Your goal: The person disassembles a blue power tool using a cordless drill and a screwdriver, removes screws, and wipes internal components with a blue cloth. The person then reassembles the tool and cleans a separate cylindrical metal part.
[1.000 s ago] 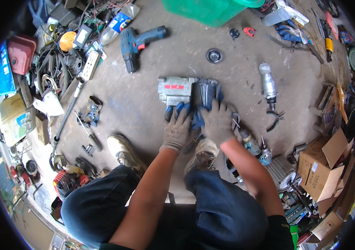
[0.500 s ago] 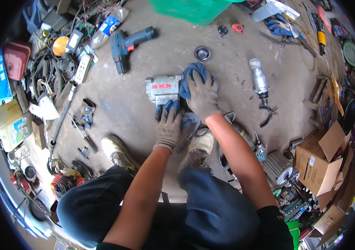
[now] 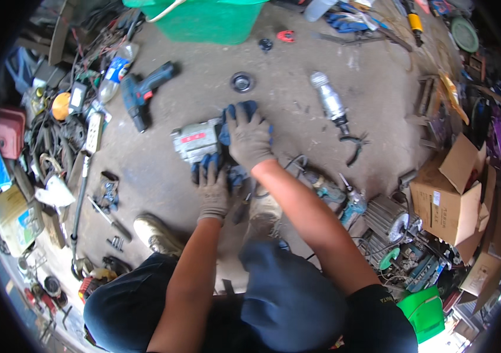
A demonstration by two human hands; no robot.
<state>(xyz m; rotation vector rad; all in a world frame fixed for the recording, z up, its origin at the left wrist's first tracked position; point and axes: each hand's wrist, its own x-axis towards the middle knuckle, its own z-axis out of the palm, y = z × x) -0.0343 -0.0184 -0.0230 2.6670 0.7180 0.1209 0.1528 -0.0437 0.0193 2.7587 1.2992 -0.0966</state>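
Presently, the gray metal housing (image 3: 194, 141) lay on the floor (image 3: 191, 79) near the cordless drill (image 3: 136, 97). The left hand (image 3: 211, 193), fingers extended, touched its near edge; the right hand (image 3: 249, 140) lay over a blue cloth (image 3: 224, 135) beside the housing's right end. Whether either gripped was indeterminable.

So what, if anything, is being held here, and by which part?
The right hand covers the middle of a blue cloth; whether it grips cannot be told. The left hand touches the grey metal housing at its near edge; any grip is hidden.
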